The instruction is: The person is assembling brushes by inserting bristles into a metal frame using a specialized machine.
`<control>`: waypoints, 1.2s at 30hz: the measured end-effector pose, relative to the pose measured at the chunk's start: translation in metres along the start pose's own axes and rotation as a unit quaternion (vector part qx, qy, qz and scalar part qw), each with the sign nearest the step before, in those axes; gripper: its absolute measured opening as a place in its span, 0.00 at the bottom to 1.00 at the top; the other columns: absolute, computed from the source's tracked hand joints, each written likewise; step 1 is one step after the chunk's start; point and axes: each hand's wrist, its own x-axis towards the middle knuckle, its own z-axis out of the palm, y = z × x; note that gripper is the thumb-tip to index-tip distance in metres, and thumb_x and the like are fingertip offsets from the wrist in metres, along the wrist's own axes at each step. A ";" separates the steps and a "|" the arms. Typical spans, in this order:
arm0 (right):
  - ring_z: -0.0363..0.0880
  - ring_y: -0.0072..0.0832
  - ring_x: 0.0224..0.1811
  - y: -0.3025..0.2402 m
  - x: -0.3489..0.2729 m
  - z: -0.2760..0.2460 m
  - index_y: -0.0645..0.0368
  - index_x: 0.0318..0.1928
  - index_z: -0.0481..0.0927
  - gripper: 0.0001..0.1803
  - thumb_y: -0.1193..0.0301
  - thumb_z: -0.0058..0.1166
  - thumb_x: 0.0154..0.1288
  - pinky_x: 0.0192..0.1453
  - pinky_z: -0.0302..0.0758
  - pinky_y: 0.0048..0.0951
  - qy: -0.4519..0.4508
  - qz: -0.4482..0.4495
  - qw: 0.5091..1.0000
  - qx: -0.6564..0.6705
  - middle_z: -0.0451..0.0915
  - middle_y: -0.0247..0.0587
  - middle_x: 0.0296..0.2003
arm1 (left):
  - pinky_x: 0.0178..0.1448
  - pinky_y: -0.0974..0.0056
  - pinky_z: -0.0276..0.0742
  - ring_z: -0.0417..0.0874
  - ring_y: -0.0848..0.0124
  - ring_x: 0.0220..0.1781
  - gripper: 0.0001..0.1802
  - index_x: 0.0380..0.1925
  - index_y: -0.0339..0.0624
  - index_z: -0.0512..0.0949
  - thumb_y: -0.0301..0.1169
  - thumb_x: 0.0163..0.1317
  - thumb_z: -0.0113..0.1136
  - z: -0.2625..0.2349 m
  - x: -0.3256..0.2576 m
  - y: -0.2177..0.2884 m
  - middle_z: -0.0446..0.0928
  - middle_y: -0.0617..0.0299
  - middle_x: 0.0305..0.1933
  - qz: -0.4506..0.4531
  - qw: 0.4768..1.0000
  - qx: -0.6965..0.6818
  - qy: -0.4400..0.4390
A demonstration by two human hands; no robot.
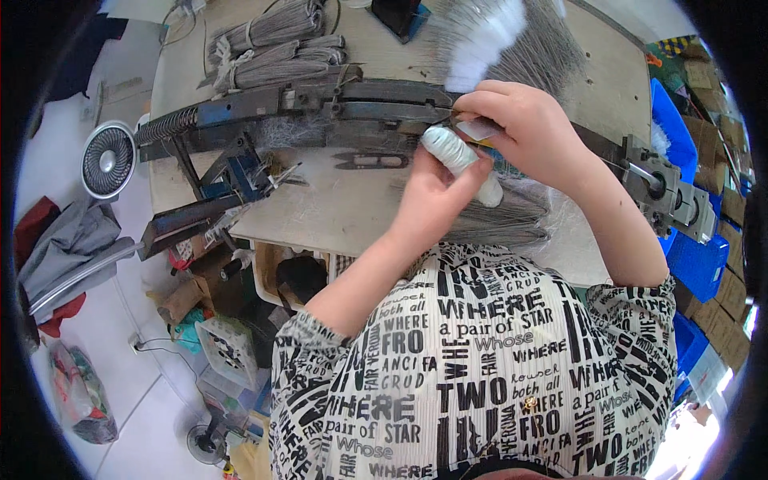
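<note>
Grey bristle fibres (512, 48) fanned out near the table's (352, 212) far edge, and the right hand (524, 132) pinched a small flat piece against them. Left hand (436, 196) curled just below, its white-wrapped fingers (452, 152) (bandaged, it seemed) touching the right. Dark metal clamp bar (320, 100) ran leftward; tied bundles (272, 44) lay beyond; thread snips (372, 161) beside.

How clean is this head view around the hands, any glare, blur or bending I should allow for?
Head view: even daylight, soft shadows; the left hand and right hand are sharp against the gray fiber bundles; the white fiber tuft is nearly washed out; glare blows out the lower right corner; the table edge bends with the fisheye; black rim all round.
</note>
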 end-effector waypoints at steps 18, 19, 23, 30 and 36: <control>0.77 0.46 0.51 -0.001 -0.068 -0.008 0.58 0.51 0.78 0.17 0.78 0.58 0.60 0.53 0.75 0.42 -0.030 -0.044 0.998 0.037 0.78 0.44 0.48 | 0.55 0.59 0.76 0.82 0.70 0.41 0.21 0.46 0.38 0.79 0.46 0.72 0.56 -0.175 -0.047 -0.001 0.77 0.66 0.34 -0.079 0.958 0.014 0.277; 0.77 0.47 0.51 0.000 -0.073 -0.004 0.58 0.52 0.78 0.16 0.77 0.57 0.62 0.54 0.75 0.42 -0.078 -0.021 0.995 0.060 0.78 0.45 0.49 | 0.55 0.59 0.75 0.82 0.71 0.40 0.20 0.45 0.38 0.79 0.46 0.71 0.57 -0.185 -0.057 0.000 0.77 0.67 0.33 -0.042 0.944 -0.010 0.327; 0.76 0.49 0.53 0.011 -0.064 0.004 0.58 0.56 0.77 0.18 0.75 0.55 0.65 0.57 0.74 0.42 -0.068 0.014 0.997 0.044 0.76 0.49 0.51 | 0.51 0.62 0.74 0.79 0.73 0.41 0.17 0.44 0.40 0.79 0.43 0.70 0.59 -0.195 -0.069 -0.009 0.77 0.69 0.35 0.003 0.949 -0.057 0.309; 0.77 0.49 0.52 0.033 -0.056 0.038 0.61 0.56 0.76 0.23 0.80 0.57 0.57 0.54 0.75 0.40 -0.034 0.138 0.990 -0.002 0.76 0.51 0.49 | 0.49 0.64 0.74 0.79 0.75 0.40 0.15 0.46 0.43 0.79 0.43 0.72 0.56 -0.185 -0.067 -0.002 0.76 0.71 0.32 -0.012 0.939 -0.041 0.340; 0.78 0.44 0.44 0.012 -0.079 -0.007 0.61 0.42 0.77 0.13 0.82 0.59 0.55 0.48 0.76 0.37 -0.043 0.100 0.980 0.165 0.77 0.45 0.39 | 0.49 0.64 0.76 0.80 0.73 0.39 0.14 0.46 0.39 0.78 0.38 0.72 0.56 -0.172 -0.068 -0.014 0.77 0.66 0.33 -0.055 0.955 -0.082 0.279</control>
